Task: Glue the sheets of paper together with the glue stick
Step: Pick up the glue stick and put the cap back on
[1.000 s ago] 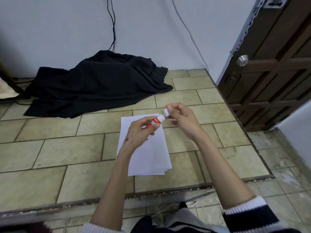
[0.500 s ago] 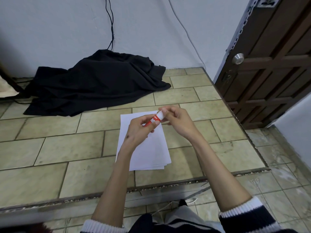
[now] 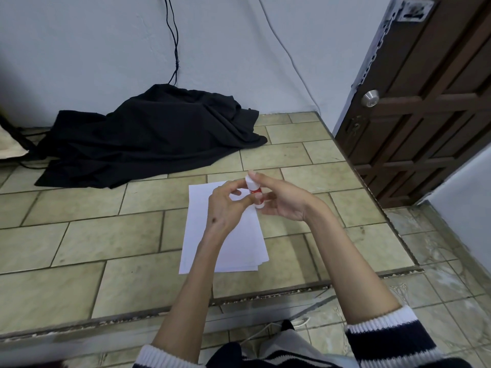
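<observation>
- Glue stick [image 3: 254, 192] now stands nearly upright between both hands, held in the air above the top right part of the paper; a second ago it lay slanted, its red body in the left hand and the right hand pinching the white cap just off its end.
- Right hand [image 3: 279, 199] has since brought the cap back: half a second ago it was pressing onto the tip, and now the stick reads as one white-red-white piece, so the cap seems to be back on. Whether it is fully seated I cannot tell.
- Right hand is closed on the stick, with a fingertip over the top end and the palm cupped behind the body.
- Left hand [image 3: 225, 205] has its fingers curled together at the stick's lower half; whether they clamp the base or only steady it is hidden by the knuckles.
- Sheets of paper [image 3: 223, 235] lie in a small stack on the tiled floor, edges slightly fanned at the near right corner, untouched by either hand.
- For the task, my judgement is that a capped stick means either a gluing pass is closed off or the base is about to be twisted; no glue line shows on the top sheet, though one would be hard to see on white.
- Containers: none sits in view. The only thing that holds anything is the stick's own tube, and its glue is hidden under the cap.
- Black cloth [image 3: 148, 136] lies heaped against the wall, well apart from the paper.
</observation>
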